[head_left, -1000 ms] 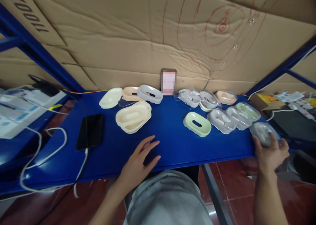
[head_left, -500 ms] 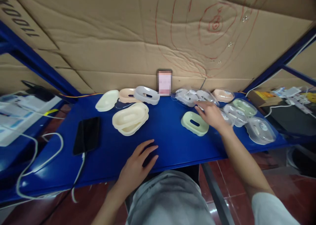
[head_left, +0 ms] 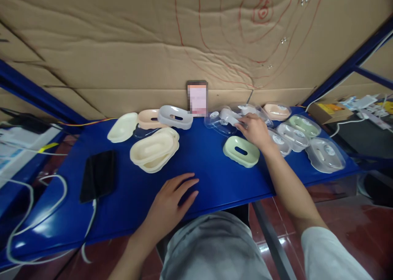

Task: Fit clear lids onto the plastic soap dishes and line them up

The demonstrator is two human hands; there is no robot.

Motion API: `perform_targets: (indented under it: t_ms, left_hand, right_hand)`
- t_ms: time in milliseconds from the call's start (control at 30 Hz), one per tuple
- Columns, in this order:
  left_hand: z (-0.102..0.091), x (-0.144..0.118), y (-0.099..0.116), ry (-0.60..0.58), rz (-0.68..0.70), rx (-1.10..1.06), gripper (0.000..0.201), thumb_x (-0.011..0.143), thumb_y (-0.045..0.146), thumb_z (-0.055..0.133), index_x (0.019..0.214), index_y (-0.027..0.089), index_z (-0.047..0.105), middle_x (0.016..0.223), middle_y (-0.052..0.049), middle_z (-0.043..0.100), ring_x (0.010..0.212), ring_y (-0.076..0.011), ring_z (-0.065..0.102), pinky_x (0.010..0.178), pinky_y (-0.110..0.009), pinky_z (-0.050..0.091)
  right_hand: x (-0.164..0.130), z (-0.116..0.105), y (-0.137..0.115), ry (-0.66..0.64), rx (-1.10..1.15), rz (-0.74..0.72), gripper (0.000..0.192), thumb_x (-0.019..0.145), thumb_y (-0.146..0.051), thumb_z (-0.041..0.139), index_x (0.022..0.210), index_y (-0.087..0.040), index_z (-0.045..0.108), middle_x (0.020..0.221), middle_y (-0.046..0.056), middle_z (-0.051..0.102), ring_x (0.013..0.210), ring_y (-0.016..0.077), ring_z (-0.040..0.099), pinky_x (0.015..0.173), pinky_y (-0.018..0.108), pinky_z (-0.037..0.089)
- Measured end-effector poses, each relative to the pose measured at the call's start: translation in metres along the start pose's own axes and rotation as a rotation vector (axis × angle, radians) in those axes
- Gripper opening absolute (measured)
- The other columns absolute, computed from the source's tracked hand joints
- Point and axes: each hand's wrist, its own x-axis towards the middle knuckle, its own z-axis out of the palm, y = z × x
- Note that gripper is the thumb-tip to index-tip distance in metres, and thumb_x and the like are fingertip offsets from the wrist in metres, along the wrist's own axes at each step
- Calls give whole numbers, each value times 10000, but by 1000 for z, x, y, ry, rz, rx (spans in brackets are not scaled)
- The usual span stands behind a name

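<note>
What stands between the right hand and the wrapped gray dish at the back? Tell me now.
Nothing visible. The right hand already rests on the wrapped gray dish; the green dish lies nearer the table's front edge, beside the wrist, not between them.

Right hand (head_left: 256,130): we note it leaves the clear packaged dish (head_left: 325,155) at the right end of the blue shelf (head_left: 211,177), crosses left over the row of packaged dishes, and now rests its fingers on the clear packaged dish at the back (head_left: 227,117), just behind the green soap dish (head_left: 241,151). That rear packaged dish now sits tilted, shifted slightly from its earlier lie.
</note>
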Motion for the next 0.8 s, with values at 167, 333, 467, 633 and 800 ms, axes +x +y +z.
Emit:
perform_targets:
  t_ms: [167,333,467,633,800]
  left_hand:
    - [6,69,-1,-39,65,81,470,1080,354,571,1536,246,550,1496,-121,650,1348,-281,658,1142,-476,563]
    - [30,148,-6,-122,63,210,471,1078,240,498,1539,154,535,1585,-169,566,1457,-320,553,1197,-498,495]
    - [41,169,-4,-203,68,333,514,1068,174,474,1581,143,493,1558,-170,581,1399,-338,571,1126,-506,517]
    - [34,147,2,-215,105,440,454,1079,244,506,1520,161,575,1430,-171,642,1246,-340,631,1017,-497,532]
    - [2,107,-4,-121,121,435,413,1083,260,508,1476,193,620,1420,-155,658,1264,-330,643,1059,-496,514]
  right_hand:
    - [-1,1,5,60,130,-52,348,1065,-395,542,1179,-188,797,1155,148,750,1140,341,661,1004,486,506]
    - [-2,0,-2,45,295,-140,294,1041,-389,586,1108,-209,809,1107,111,767,1076,300,678,1018,469,483]
    - [-4,-5,-5,70,395,-165,291,1047,-400,582,1072,-216,806,1080,95,770,1059,275,691,1010,446,486]
    - [-8,-15,-9,221,342,-101,311,1064,-414,549,1069,-208,782,1071,106,762,1032,278,693,948,423,500]
    - [-16,-26,-19,473,101,69,330,1075,-437,516,1072,-199,745,1075,129,746,1073,323,666,974,466,450]
